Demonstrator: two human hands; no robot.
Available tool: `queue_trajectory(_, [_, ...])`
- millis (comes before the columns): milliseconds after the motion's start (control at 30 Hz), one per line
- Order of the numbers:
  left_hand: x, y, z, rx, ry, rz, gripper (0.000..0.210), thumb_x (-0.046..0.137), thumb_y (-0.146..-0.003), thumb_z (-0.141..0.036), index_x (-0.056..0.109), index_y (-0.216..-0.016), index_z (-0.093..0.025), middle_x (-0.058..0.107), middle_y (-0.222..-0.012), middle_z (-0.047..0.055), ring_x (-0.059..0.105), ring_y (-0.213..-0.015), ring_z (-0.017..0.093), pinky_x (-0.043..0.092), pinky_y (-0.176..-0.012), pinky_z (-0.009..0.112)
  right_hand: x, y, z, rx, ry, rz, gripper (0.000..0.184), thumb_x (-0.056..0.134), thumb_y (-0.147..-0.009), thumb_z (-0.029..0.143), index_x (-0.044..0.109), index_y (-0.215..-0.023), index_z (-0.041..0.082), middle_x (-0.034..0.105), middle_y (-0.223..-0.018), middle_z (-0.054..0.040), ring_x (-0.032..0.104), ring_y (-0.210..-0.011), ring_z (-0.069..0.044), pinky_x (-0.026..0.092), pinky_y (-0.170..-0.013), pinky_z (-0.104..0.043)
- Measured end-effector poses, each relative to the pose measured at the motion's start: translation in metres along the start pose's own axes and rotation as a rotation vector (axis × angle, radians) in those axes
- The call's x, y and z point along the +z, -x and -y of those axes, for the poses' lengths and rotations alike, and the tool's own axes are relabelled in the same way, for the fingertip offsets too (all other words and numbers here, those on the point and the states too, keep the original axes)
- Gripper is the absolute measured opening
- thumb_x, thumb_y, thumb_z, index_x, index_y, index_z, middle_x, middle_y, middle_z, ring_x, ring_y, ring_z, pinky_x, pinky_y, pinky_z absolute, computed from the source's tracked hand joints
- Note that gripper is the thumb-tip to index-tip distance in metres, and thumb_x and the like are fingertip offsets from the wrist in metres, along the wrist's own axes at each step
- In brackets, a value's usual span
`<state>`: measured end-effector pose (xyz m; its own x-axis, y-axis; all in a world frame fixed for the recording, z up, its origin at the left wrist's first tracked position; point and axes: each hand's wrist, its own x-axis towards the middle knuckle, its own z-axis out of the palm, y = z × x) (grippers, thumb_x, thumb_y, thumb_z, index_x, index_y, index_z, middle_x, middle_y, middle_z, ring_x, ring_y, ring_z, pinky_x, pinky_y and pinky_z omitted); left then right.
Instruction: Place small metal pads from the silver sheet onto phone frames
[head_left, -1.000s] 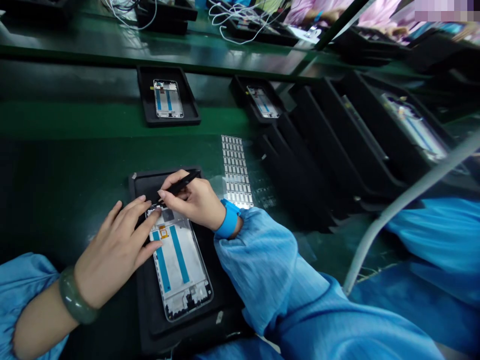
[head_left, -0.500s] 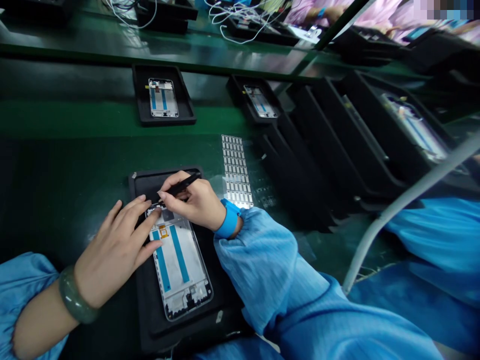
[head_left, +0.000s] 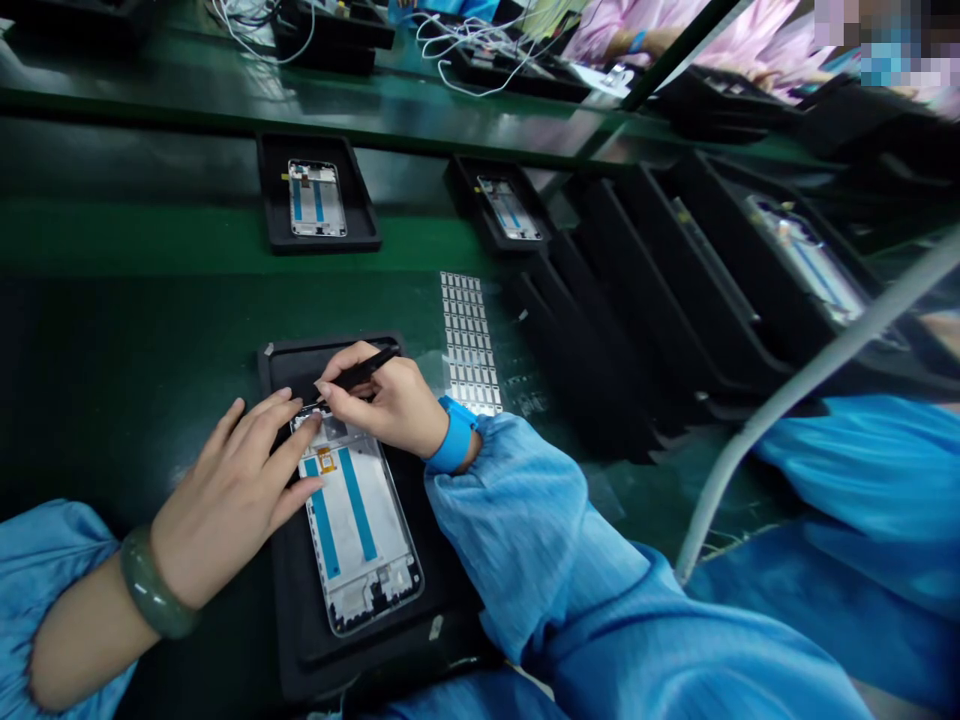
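A phone frame [head_left: 386,510] with two blue strips and a small orange flex piece lies in a black tray [head_left: 289,620] in front of me. My left hand [head_left: 232,485] rests with fingers spread over the frame's upper left edge, its fingertips touching there. Pinched in my right hand [head_left: 390,400] are black tweezers [head_left: 364,370], their thin tip at the frame's top edge, close to my left fingertips. My fingers partly hide that top edge.
A sheet of small silvery labels [head_left: 469,335] lies beyond my right wrist. Two more trays with phone frames [head_left: 319,200] stand farther back. Black trays [head_left: 637,300] lean in a row at the right, behind a grey curved tube [head_left: 739,450]. A blue sleeve [head_left: 862,480] is nearby.
The view has shifted slightly, so the background trays appear a little to the left. Both hands and the tweezers keep almost the same position on the frame.
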<state>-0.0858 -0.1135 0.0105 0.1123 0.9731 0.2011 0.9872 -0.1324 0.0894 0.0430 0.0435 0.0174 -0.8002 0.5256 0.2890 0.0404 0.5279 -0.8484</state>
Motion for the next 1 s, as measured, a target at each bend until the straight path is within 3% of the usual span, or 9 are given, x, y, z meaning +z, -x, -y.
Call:
queue_trajectory(167, [0.0004,0.0002,0.0004,0.000,0.003,0.017,0.049,0.040,-0.091,-0.044,0.045,-0.130,-0.015,0.047,-0.131,0.017,0.039,-0.128,0.030,0.036,-0.104,0.053,-0.0001,-0.0004,-0.0001,-0.001,-0.040,-0.010,0.008,0.058,-0.082,0.022,0.055,-0.084,0.015,0.062,-0.078,-0.0001,0.061,-0.067,-0.008,0.051,-0.060,-0.018])
queue_trajectory(300, [0.0003,0.0005,0.0005,-0.002,-0.001,0.010,0.048,0.040,-0.091,-0.043,0.045,-0.130,-0.016,0.047,-0.132,0.016,0.040,-0.128,0.029,0.036,-0.103,0.053,-0.0006,0.0009,0.0003,-0.083,0.003,0.000,0.007,0.057,-0.083,0.022,0.058,-0.085,0.015,0.064,-0.081,-0.0014,0.062,-0.071,-0.009,0.052,-0.064,-0.019])
queue_trajectory(400, [0.0002,0.0007,0.0005,0.001,-0.004,0.007,0.047,0.041,-0.091,-0.043,0.044,-0.130,-0.016,0.047,-0.132,0.016,0.039,-0.129,0.029,0.036,-0.104,0.053,-0.0022,0.0034,0.0027,-0.189,0.053,-0.057,0.006,0.057,-0.083,0.021,0.060,-0.086,0.016,0.066,-0.084,-0.0026,0.063,-0.074,-0.010,0.053,-0.070,-0.022])
queue_trajectory(533, [0.0002,0.0005,0.0006,0.001,-0.008,0.008,0.048,0.042,-0.091,-0.043,0.046,-0.129,-0.015,0.047,-0.132,0.016,0.039,-0.129,0.029,0.036,-0.105,0.053,-0.0048,0.0056,0.0046,-0.210,0.037,-0.134,0.005,0.059,-0.083,0.020,0.061,-0.085,0.015,0.066,-0.081,-0.0022,0.063,-0.071,-0.009,0.052,-0.066,-0.019])
queue_trajectory(1000, [0.0004,0.0002,0.0009,0.001,0.013,0.005,0.049,0.043,-0.090,-0.043,0.045,-0.130,-0.014,0.049,-0.130,0.017,0.039,-0.129,0.030,0.036,-0.104,0.053,-0.0034,0.0053,0.0006,-0.339,0.135,-0.077,0.005,0.058,-0.083,0.017,0.060,-0.087,0.014,0.067,-0.080,-0.0014,0.063,-0.072,-0.008,0.051,-0.068,-0.017])
